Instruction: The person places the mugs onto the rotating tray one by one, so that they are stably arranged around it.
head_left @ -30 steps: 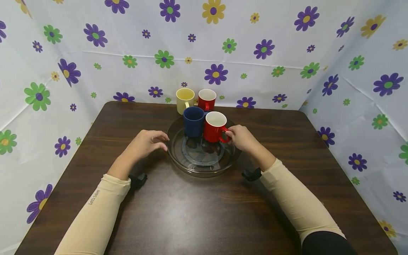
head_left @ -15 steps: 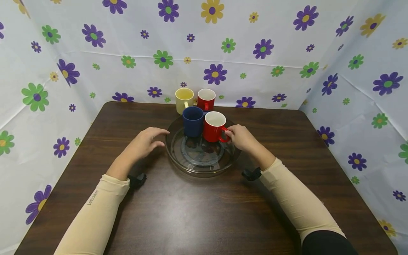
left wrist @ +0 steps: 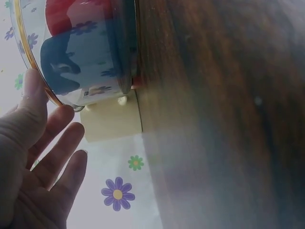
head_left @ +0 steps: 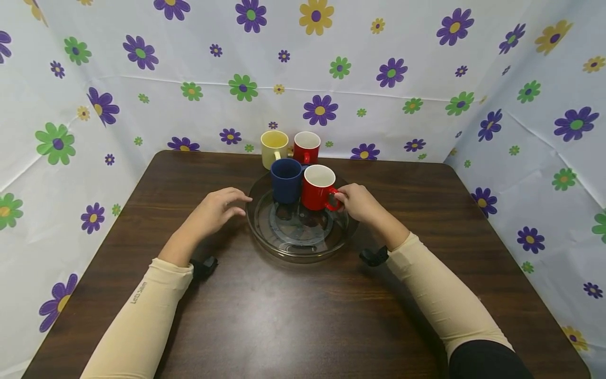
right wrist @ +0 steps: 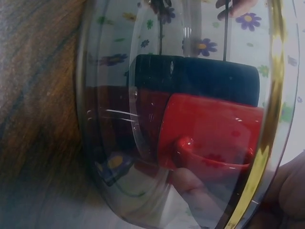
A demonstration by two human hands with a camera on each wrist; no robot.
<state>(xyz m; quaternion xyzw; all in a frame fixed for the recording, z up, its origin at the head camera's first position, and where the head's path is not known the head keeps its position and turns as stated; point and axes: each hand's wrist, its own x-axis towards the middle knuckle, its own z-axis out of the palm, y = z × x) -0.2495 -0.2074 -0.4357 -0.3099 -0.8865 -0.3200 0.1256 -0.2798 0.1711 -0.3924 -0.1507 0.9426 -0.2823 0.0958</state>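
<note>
A clear smoky glass bowl [head_left: 303,255] sits on the table with a navy mug [head_left: 286,184] and a red mug [head_left: 316,190] side by side inside it. The red mug has a white interior. My right hand [head_left: 361,204] reaches over the bowl's right rim and pinches that mug's handle; through the glass in the right wrist view, a fingertip [right wrist: 187,180] shows at the handle. My left hand [head_left: 214,211] is by the bowl's left rim with its thumb and fingers apart. In the left wrist view, its fingertips [left wrist: 62,113] are at the rim [left wrist: 35,67], holding nothing.
Behind the bowl stand a yellow mug [head_left: 273,150] and a second red mug [head_left: 306,150], near the far edge of the dark wooden table [head_left: 293,316]. A flower-patterned curtain [head_left: 189,58] encloses the back and both sides.
The left hand's thumb and fingers have spread a little and shifted slightly up and left along the rim. The right hand stays on the red mug's handle, nearly still.
</note>
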